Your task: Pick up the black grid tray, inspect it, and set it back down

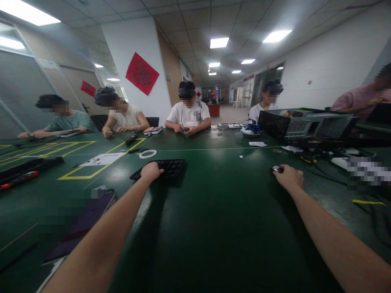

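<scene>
My left hand (150,172) is closed at the near side of a black tray with small compartments (173,167), its fingers curled over the tray. Whatever its fingertips may pinch is hidden. Far to the right, my right hand (291,178) rests low over the green table, its fingers closed round a small dark block with a white marking (276,169). The block's kind is too small to make out.
An open computer case (305,124) stands at the back right, with cables (328,175) nearby. A white ring (148,154) lies behind the tray. At left are a dark purple folder (82,226) and a paper sheet (102,159). Several people sit around the table.
</scene>
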`<state>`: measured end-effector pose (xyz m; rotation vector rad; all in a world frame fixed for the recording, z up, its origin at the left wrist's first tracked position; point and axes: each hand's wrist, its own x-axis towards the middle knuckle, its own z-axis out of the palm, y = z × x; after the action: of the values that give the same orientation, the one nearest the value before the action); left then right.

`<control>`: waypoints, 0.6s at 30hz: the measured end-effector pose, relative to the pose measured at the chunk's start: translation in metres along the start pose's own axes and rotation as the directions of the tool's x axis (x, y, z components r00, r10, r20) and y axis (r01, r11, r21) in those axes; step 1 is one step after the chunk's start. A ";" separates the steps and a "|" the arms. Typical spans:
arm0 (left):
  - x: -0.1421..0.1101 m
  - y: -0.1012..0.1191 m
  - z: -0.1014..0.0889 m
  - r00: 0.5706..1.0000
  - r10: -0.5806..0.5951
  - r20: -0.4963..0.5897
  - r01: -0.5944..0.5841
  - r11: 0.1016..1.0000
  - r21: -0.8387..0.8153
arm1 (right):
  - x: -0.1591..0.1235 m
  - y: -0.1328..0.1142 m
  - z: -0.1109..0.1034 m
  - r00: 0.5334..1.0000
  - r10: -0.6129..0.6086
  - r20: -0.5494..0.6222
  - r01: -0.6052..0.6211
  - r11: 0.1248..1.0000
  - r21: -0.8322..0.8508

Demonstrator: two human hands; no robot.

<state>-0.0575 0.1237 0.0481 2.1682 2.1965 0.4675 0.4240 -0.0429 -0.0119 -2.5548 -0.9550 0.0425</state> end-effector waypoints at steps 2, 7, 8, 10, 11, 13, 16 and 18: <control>-0.019 0.026 0.006 1.000 0.029 0.006 -0.029 0.998 -0.063 | -0.005 -0.009 0.000 0.998 -0.067 0.021 0.065 0.995 0.077; -0.093 0.101 0.010 0.983 0.168 -0.072 -0.153 0.540 -0.828 | -0.041 -0.055 0.004 0.882 -0.469 0.047 0.349 0.717 0.604; -0.109 0.112 0.009 0.983 0.177 -0.043 -0.110 0.386 -0.916 | -0.052 -0.065 0.004 0.833 -0.548 0.079 0.326 0.601 0.730; -0.134 0.129 0.008 0.981 0.193 0.003 -0.032 0.177 -0.984 | -0.075 -0.081 0.000 0.721 -0.677 0.147 0.200 0.406 0.892; -0.144 0.134 0.008 0.982 0.189 -0.006 -0.028 0.112 -0.993 | -0.085 -0.087 -0.004 0.673 -0.722 0.158 0.141 0.336 0.931; -0.155 0.138 0.009 0.985 0.162 -0.057 -0.062 0.024 -0.998 | -0.102 -0.094 -0.012 0.587 -0.795 0.151 0.044 0.218 0.975; -0.159 0.134 0.012 0.983 0.127 -0.132 -0.122 -0.085 -0.989 | -0.116 -0.098 -0.024 0.484 -0.863 0.147 -0.057 0.136 0.989; -0.157 0.130 0.013 0.978 0.160 -0.135 -0.124 -0.077 -0.989 | -0.121 -0.099 -0.027 0.450 -0.879 0.161 -0.079 0.141 0.987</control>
<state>0.0779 -0.0284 0.0343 1.3034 0.7156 1.4607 0.2748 -0.0621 0.0371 -0.8255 -1.4016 1.2572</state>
